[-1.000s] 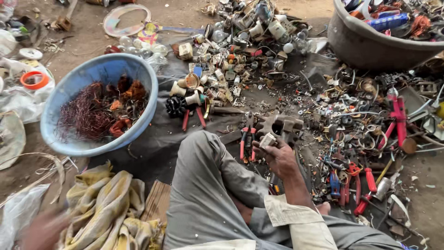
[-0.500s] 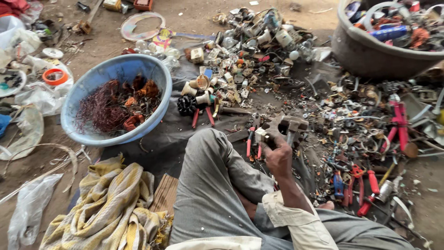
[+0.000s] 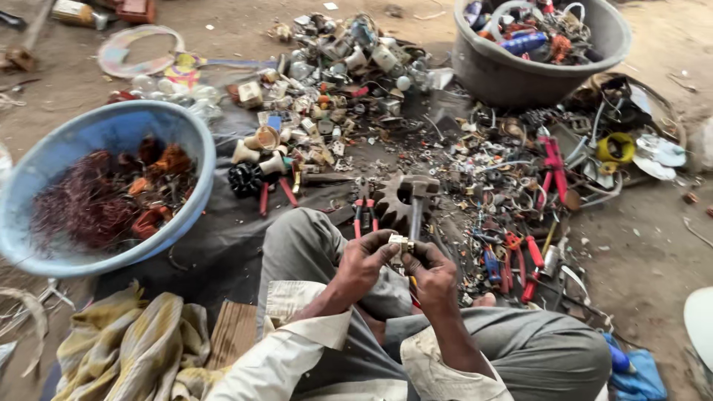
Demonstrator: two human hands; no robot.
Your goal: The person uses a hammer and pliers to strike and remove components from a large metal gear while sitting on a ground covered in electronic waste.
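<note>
At the lower centre of the frame, the left hand (image 3: 362, 263) and right hand (image 3: 434, 273) met, fingers pinching a small pale metal part (image 3: 402, 243) between them. Just above lay a rusty gear (image 3: 391, 202) and hammer (image 3: 417, 202). A blue basin (image 3: 189, 141) of copper wire (image 3: 78, 212) sat at left, a grey tub (image 3: 512, 74) at upper right.
</note>
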